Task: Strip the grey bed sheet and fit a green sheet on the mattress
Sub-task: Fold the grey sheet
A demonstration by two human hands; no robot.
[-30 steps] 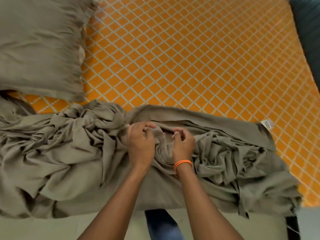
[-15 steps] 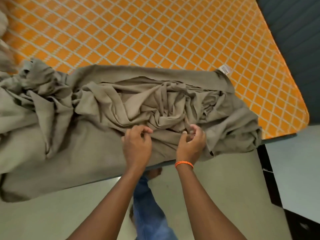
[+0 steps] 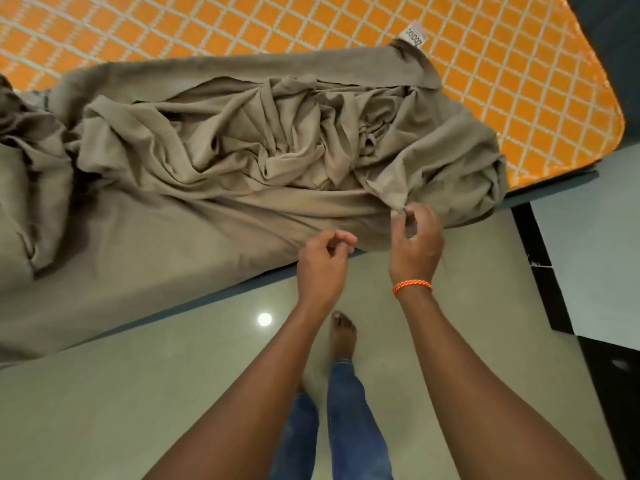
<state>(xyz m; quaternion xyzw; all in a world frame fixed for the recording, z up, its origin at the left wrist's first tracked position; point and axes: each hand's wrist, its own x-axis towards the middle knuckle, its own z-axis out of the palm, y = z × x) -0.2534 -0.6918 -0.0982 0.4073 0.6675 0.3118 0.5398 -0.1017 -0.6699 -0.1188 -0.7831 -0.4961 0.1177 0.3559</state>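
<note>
The grey bed sheet [image 3: 214, 161] lies bunched in a long crumpled heap along the near edge of the orange diamond-patterned mattress [image 3: 502, 77]. Part of it hangs over the mattress side at the left. My right hand [image 3: 414, 237], with an orange band at the wrist, pinches a fold of the sheet near its right end. Just to the left, my left hand [image 3: 323, 265] hovers at the sheet's lower edge with curled fingers and holds nothing. No green sheet is in view.
A white label [image 3: 412, 35] sticks up at the sheet's far right corner. Glossy pale floor tiles [image 3: 138, 393] lie below the bed, with a dark strip [image 3: 540, 268] at the right. My legs in blue jeans and a bare foot [image 3: 343, 336] stand beside the bed.
Both hands moved right along the sheet and back toward the bed's near edge. The left hand has let go of the cloth. The pillow at the left has left the view.
</note>
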